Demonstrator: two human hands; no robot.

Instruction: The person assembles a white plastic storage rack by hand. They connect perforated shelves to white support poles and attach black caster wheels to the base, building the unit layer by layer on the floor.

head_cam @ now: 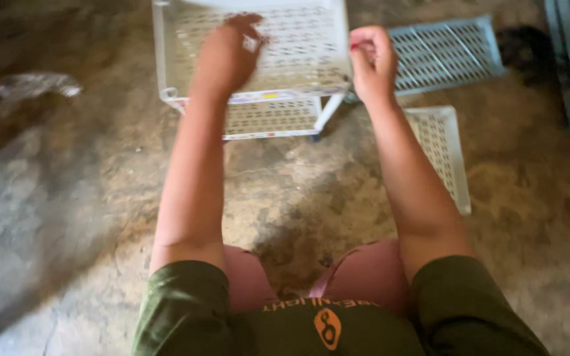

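Both arms extended forward and slightly inward from the shoulders, elbows nearly straight, forearms bare below dark green sleeves. Left hand laid over the top tier of a white perforated plastic rack, palm down, fingers curled against the slotted surface near its middle; blurred, so firm grasp or mere contact cannot be told. Right hand raised at the rack's right edge, fingers bunched together into a loose fist with thumb tucked against them, apparently pinching at the rim by the corner; whether anything is actually clamped cannot be told. Rack standing on the rough concrete floor directly ahead, upper tier above a lower tier, one white corner post visible at the front right. Pale blue slotted tray lying flat on the floor just beyond the right hand. Second white slotted tray lying on the floor beside the right forearm, apart from the rack. Pink-clad knees at bottom centre, either side of bare floor.
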